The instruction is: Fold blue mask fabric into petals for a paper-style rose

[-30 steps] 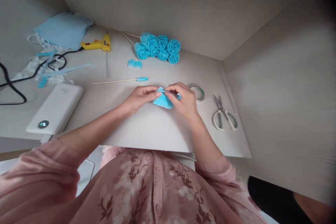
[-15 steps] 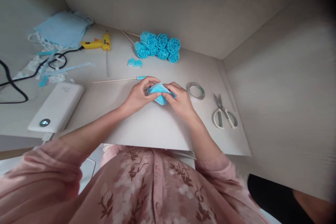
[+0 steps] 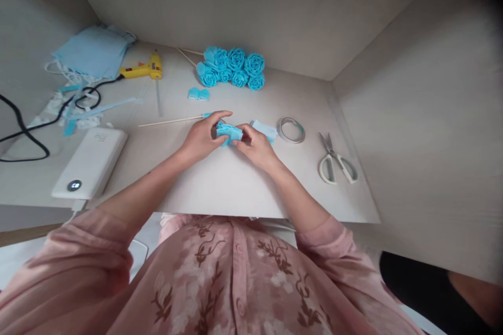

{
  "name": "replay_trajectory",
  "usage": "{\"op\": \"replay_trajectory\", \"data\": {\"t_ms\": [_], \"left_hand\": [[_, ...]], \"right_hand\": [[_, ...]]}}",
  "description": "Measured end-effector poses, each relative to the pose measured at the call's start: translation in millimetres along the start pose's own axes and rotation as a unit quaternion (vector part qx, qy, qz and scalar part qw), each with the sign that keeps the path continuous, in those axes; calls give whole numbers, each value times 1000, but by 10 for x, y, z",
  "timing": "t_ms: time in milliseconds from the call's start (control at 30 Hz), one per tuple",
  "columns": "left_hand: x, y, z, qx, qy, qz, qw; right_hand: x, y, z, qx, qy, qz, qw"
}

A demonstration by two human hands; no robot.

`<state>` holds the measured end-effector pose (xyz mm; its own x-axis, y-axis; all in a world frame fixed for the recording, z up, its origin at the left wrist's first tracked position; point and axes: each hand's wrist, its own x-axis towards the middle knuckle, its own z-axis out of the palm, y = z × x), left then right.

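Note:
My left hand [image 3: 203, 137] pinches a small blue pleated piece [image 3: 228, 133] of mask-like fabric between thumb and fingers. My right hand [image 3: 257, 146] grips the same piece at its right end, with the thumb in front. Just beyond the right hand lies a paler blue flat piece [image 3: 264, 131], partly hidden by the fingers. A thin wooden stick [image 3: 168, 121] with a blue wrapped tip rests on the table behind my left hand, which covers part of the tip.
Blue fabric roses [image 3: 236, 65] lie at the back, near a blue petal-shaped piece [image 3: 198, 94]. At left are a yellow glue gun [image 3: 143, 70], stacked masks [image 3: 94, 51], scraps and a white power bank [image 3: 91, 159]. A tape or wire ring [image 3: 291, 130] and scissors [image 3: 335, 159] lie right.
The blue piece is now held more compactly, its pleats facing up between both hands. The paler flat piece shows on the table beside my right hand. The view has shifted slightly.

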<state>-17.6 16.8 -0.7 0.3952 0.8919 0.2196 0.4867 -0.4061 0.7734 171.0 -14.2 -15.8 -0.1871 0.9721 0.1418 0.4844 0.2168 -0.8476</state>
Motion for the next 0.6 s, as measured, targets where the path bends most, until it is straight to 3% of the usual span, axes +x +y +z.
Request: {"op": "replay_trajectory", "data": {"t_ms": [367, 600], "left_hand": [[-14, 2, 21, -30, -10, 12, 999], [-36, 43, 43, -27, 26, 25, 999]], "right_hand": [[-12, -35, 2, -5, 24, -22, 999], [-5, -32, -6, -46, 56, -47, 996]]}}
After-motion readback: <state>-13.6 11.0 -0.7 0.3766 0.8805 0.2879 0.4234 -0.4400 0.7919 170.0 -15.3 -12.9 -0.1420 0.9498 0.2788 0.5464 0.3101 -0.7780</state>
